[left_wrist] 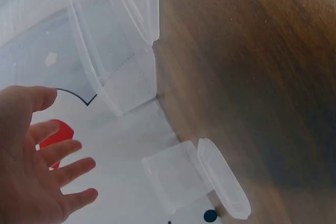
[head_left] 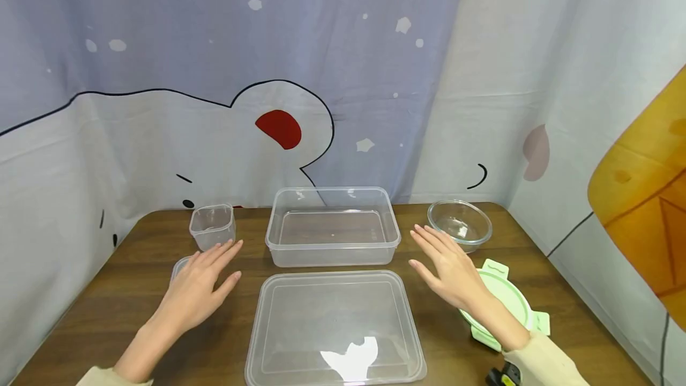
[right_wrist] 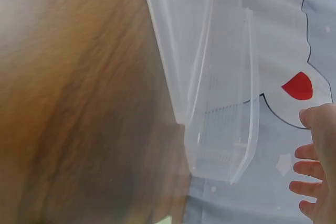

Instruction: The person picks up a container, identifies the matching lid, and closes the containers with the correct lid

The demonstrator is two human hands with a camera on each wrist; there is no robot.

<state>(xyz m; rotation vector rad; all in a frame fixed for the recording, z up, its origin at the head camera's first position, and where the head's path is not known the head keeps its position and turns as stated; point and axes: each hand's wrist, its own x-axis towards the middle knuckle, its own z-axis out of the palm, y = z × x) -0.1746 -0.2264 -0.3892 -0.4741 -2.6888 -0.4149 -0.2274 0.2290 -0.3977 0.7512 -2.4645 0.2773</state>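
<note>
Left hand (head_left: 195, 285) and right hand (head_left: 449, 267) extend forward, well apart, backs up and fingers loosely straight.
The left forearm (head_left: 143, 343) slants in from the lower left of the head view, the right forearm (head_left: 495, 314) from the lower right, so both angle inward; pale sleeves (head_left: 549, 368) end below the wrists. The left fingers (head_left: 222, 250) point up and to the right, the right fingers (head_left: 431, 240) up and to the left, and each thumb stands apart on the inner side. The left wrist view shows the palm side with four slightly bent, spread fingers; in the right wrist view, the frame's edge cuts off part of the hand.
</note>
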